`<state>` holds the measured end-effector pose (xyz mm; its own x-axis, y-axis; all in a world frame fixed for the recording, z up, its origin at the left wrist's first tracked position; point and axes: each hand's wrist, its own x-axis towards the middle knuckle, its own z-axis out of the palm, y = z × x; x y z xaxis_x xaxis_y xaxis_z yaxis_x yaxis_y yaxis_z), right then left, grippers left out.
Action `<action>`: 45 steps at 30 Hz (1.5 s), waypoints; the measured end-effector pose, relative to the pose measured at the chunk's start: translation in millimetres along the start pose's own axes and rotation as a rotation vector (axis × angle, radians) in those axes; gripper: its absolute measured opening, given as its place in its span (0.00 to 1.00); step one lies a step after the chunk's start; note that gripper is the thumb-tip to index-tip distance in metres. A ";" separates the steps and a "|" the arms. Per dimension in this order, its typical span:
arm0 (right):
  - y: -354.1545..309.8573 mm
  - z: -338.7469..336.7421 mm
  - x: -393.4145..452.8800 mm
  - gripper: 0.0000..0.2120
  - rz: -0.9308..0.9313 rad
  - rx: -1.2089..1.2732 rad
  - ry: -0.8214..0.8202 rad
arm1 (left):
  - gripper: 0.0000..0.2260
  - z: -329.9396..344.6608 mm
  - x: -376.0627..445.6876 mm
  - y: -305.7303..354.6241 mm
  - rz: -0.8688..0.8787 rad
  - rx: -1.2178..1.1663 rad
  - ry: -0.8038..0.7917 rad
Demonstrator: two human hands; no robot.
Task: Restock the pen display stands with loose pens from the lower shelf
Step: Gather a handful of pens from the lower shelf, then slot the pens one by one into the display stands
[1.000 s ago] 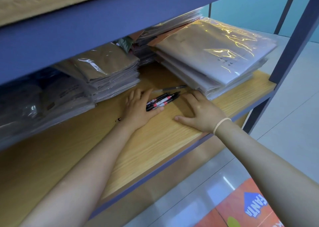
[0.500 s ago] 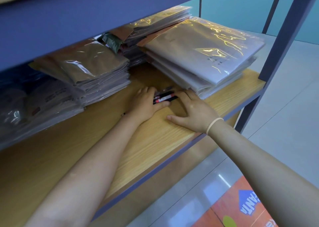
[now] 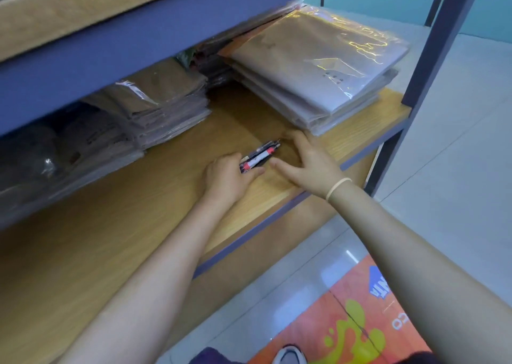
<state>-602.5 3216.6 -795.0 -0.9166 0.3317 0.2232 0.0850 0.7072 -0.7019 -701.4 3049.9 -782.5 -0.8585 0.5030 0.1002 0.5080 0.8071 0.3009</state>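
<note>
A small bundle of loose pens (image 3: 260, 156), black with red and white bands, lies on the wooden lower shelf (image 3: 116, 225). My left hand (image 3: 225, 176) curls its fingers and thumb around the bundle's near end. My right hand (image 3: 307, 162) sits just right of the pens, fingers spread and fairly straight, its fingertips beside the far tips and its thumb pointing toward the bundle. A pale band circles my right wrist. No pen display stand is in view.
Plastic-wrapped paper packs are stacked at the right (image 3: 318, 67) and at the left (image 3: 163, 97) of the shelf. A blue shelf beam (image 3: 124, 47) hangs low overhead and a dark upright post (image 3: 432, 39) stands at the right. An orange floor mat (image 3: 352, 316) lies below.
Both hands have pushed the spread pens together into one tight bundle. My left hand's fingers have curled around it, and my right hand has drawn slightly back from the pens.
</note>
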 end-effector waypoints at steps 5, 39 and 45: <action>-4.4 -6.9 -52.6 0.27 0.075 0.279 0.133 | 0.20 -5.5 -21.1 14.0 -0.030 -0.091 -0.046; -346.8 -371.4 -232.3 0.15 0.969 0.817 0.073 | 0.10 -376.3 -166.4 345.5 -0.625 -1.536 -0.730; -467.6 -449.5 -232.2 0.10 0.803 0.959 0.069 | 0.07 -527.7 -197.6 347.8 -0.479 -1.580 -0.632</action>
<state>-253.8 3089.5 -214.6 -0.7129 0.5106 -0.4807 0.2650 -0.4385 -0.8588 -392.2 3068.0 -197.2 -0.5478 0.6736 -0.4962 -0.6318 0.0558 0.7731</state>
